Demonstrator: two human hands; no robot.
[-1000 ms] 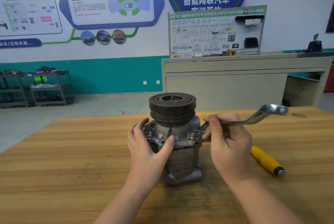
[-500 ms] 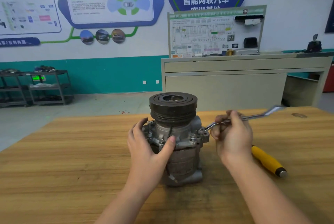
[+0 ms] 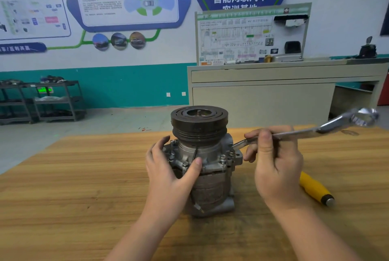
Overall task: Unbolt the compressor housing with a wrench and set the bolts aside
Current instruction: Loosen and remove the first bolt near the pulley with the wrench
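The compressor (image 3: pixel 202 161) is standing upright at the centre of the frame on the wooden table (image 3: pixel 63 187), pulley end up, between the two hands. The left hand (image 3: pixel 168 172) is gripping its flanged housing from the left, fingers curled round the far side and thumb pressing on the near flange beside a bolt (image 3: pixel 185 164). The right hand (image 3: pixel 273 163) is sitting just right of the compressor, fingers closed round the shank of the wrench (image 3: pixel 305 132). The wrench's near end is meeting a bolt on the right side of the flange; its free end is pointing toward the right edge of the frame, raised above the table. Compared with half a second ago, the free end is reaching further right and the left hand's hold is unchanged. A yellow-handled tool (image 3: pixel 315 189) is lying on the table at lower right, partly behind the right hand.
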